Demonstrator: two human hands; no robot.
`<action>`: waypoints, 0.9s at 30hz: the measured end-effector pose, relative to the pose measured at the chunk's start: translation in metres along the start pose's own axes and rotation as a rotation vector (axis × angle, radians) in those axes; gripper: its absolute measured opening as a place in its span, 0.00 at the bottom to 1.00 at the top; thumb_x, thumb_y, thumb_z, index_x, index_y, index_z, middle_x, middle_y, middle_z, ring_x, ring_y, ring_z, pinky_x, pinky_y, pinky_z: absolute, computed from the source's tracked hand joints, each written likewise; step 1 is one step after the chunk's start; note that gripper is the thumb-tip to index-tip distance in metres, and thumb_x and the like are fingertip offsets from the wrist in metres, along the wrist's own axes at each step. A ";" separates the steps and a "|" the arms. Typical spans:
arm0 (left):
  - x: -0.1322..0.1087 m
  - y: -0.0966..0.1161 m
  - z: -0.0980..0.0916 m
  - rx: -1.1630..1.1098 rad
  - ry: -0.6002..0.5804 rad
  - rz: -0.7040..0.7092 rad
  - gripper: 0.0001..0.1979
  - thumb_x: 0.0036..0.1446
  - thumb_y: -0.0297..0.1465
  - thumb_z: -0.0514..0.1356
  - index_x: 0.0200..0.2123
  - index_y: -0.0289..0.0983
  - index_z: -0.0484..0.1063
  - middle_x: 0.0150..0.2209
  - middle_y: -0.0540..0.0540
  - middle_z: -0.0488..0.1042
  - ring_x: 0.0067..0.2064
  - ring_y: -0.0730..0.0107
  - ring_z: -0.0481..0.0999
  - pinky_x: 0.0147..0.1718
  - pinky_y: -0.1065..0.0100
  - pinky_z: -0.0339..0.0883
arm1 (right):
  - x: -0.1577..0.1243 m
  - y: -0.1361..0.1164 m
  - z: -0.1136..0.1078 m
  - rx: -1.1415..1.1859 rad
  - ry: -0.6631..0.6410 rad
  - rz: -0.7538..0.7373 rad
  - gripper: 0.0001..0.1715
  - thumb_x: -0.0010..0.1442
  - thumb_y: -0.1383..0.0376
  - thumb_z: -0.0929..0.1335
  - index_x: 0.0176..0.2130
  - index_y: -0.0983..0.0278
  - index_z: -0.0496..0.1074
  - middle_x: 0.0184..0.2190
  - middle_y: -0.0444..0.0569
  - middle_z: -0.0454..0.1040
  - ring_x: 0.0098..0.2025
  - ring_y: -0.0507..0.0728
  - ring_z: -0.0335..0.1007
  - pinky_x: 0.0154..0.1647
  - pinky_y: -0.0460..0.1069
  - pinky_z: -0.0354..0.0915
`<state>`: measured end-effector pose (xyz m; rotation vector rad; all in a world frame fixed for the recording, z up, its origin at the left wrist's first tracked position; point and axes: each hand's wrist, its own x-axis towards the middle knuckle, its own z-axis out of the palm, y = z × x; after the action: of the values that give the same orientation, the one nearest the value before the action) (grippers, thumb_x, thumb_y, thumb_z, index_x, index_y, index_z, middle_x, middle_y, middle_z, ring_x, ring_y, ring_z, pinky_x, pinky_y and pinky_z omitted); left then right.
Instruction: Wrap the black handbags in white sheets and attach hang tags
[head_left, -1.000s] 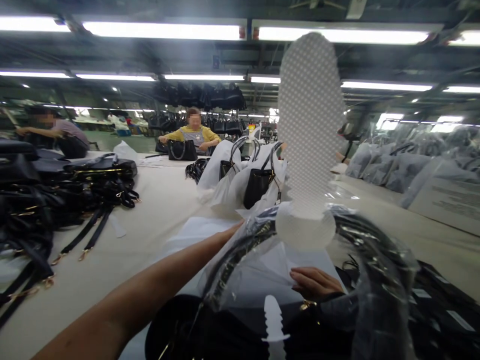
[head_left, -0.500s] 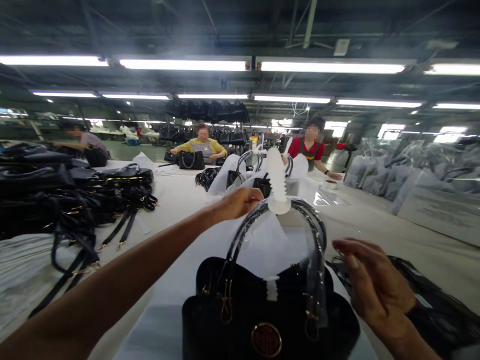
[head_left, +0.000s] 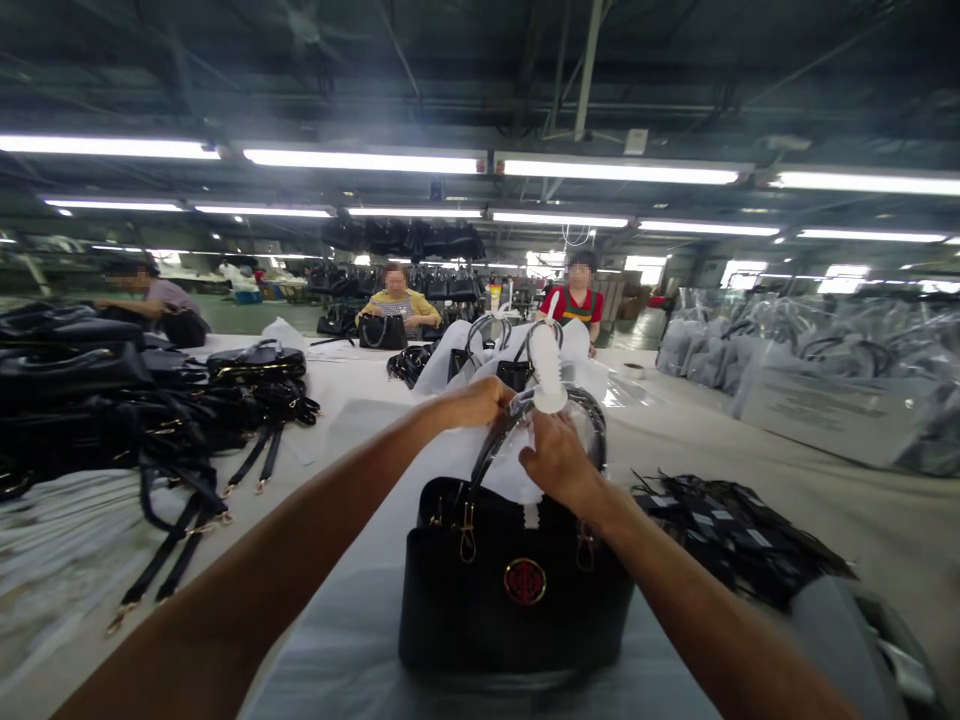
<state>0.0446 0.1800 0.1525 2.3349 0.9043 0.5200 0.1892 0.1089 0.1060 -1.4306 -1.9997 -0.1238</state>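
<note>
At centre, the black leather-look handbag (head_left: 480, 620) is left uncovered, its black arched handles (head_left: 598, 425) already film-wrapped; by them the left hand (head_left: 484, 402) and right hand (head_left: 561, 462) are curled, what is gripped unclear.

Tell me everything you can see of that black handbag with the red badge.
The handbag is black, smooth and leather-like by its look, standing upright on a pale sheet. Its front bears a gold-rimmed, oval red badge. Arched handles, wrapped in clear plastic, rise above gold-coloured fittings; a white piece with ridged edges sticks up at their top. The left hand and right hand are up at the handles; their exact grip is hidden.
</note>
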 end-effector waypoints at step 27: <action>-0.061 0.016 0.091 0.920 0.132 0.173 0.13 0.56 0.17 0.47 0.34 0.32 0.70 0.32 0.43 0.74 0.40 0.62 0.74 0.56 0.56 0.57 | -0.058 0.016 -0.028 -0.407 -0.220 -0.400 0.07 0.55 0.71 0.67 0.37 0.65 0.73 0.33 0.50 0.74 0.38 0.57 0.66 0.43 0.52 0.57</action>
<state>0.0586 0.0934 0.0843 3.2559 1.1763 0.3631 0.2266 0.0564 0.0902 -1.2992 -2.5330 -0.5999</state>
